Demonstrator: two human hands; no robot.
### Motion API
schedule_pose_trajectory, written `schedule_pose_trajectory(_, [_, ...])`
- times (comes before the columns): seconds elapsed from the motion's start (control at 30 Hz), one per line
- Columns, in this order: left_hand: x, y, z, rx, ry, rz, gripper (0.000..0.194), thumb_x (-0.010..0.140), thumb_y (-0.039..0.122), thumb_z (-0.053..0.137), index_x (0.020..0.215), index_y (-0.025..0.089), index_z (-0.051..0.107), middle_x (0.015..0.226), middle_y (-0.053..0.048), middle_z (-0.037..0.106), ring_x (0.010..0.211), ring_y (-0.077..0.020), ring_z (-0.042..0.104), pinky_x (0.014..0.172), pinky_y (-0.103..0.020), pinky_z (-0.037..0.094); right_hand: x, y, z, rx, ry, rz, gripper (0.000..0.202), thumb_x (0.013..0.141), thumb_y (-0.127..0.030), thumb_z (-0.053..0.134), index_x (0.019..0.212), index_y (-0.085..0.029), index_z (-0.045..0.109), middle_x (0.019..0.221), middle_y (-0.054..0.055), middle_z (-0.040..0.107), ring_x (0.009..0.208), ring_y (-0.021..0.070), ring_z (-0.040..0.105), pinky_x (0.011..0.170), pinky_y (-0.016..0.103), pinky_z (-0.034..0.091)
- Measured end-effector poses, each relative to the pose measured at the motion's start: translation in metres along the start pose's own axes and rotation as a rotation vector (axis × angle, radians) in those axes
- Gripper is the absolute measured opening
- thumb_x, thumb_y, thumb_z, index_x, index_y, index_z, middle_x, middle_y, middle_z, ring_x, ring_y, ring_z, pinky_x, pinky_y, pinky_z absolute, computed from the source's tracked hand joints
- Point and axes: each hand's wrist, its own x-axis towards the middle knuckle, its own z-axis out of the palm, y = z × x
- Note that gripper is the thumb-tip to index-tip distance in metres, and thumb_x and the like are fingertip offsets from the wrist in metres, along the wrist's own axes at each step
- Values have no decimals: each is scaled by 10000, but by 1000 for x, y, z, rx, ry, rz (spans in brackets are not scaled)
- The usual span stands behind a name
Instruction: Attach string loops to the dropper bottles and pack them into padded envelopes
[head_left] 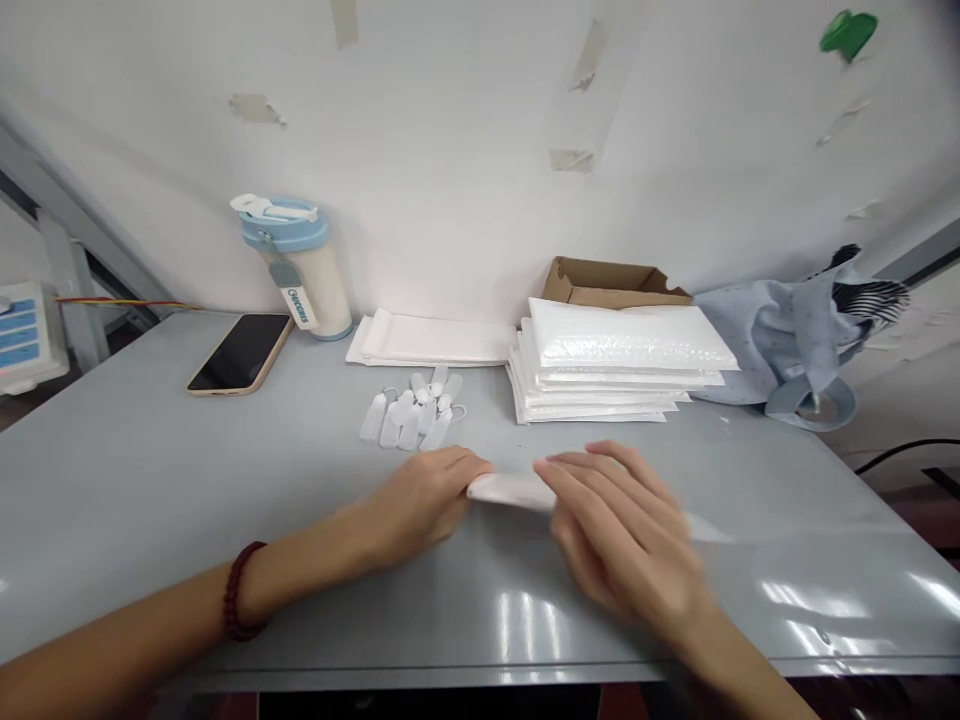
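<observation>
A narrow white padded envelope is held between my two hands above the front middle of the grey table, seen almost edge-on and blurred. My left hand is closed on its left end, and a dark red bead bracelet circles that wrist. Over the right part lies my right hand, fingers together on top and thumb underneath; motion smears it a little. Just beyond my left hand lies a cluster of small translucent white plastic pieces, some with thin loops. A stack of white bubble mailers stands behind my right hand.
Flat white envelopes lie against the wall. A phone and a blue-lidded tumbler stand at back left. Behind the stack is an open cardboard box; a light blue cloth and a tape roll sit at the right edge.
</observation>
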Motion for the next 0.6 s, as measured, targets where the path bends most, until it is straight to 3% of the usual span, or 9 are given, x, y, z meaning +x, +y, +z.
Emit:
schedule_pose_trajectory(0.07, [16, 8, 2, -220, -80, -224, 269, 906, 245, 422, 722, 137, 585, 611, 5, 554, 566, -116, 512, 538, -227, 409, 1, -5, -20, 44, 47, 6, 351, 773, 9, 474, 1077, -122, 591, 796, 78, 696, 818, 210, 672, 809, 396, 487])
schedule_pose_trajectory(0.13, [33, 15, 8, -459, -191, -421, 297, 875, 299, 489, 635, 138, 559, 532, 35, 478, 499, -94, 440, 482, -214, 341, 0, -7, -30, 106, 121, 111, 372, 776, 23, 458, 1062, -178, 585, 725, 34, 677, 746, 181, 665, 762, 379, 500])
schedule_pose_trajectory(0.27, [60, 24, 26, -966, -316, -797, 260, 801, 293, 605, 613, 119, 560, 536, 20, 544, 467, -87, 481, 474, -211, 389, -2, 6, -19, 93, 165, 98, 396, 763, 35, 466, 1069, -196, 566, 679, 7, 647, 597, 153, 604, 619, 351, 505])
schedule_pose_trajectory(0.37, [70, 27, 34, -1088, -309, -919, 264, 831, 256, 584, 612, 114, 543, 561, 0, 585, 519, -97, 570, 574, -232, 498, -3, 17, -6, 110, 287, 137, 307, 763, 27, 470, 954, -180, 591, 589, -12, 587, 520, 132, 544, 532, 297, 455])
schedule_pose_trajectory(0.43, [73, 28, 35, -1079, -284, -933, 261, 859, 235, 554, 625, 118, 537, 554, 7, 587, 540, -94, 596, 614, -233, 526, -4, 22, -2, 144, 285, 225, 219, 784, -8, 455, 834, -181, 580, 550, -22, 548, 496, 120, 516, 504, 266, 414])
schedule_pose_trajectory(0.5, [72, 25, 34, -1047, -250, -936, 250, 869, 226, 547, 645, 116, 546, 568, 3, 611, 564, -93, 620, 631, -227, 537, -5, 26, 1, 156, 128, 326, 179, 803, -60, 429, 736, -181, 543, 510, -31, 508, 454, 107, 472, 471, 244, 359])
schedule_pose_trajectory(0.6, [69, 17, 33, -957, -220, -945, 266, 849, 268, 585, 639, 114, 535, 548, -23, 641, 528, -117, 633, 569, -239, 534, -5, 31, 5, 53, -355, 449, 193, 818, -126, 398, 665, -182, 500, 473, -31, 472, 402, 100, 388, 432, 245, 237])
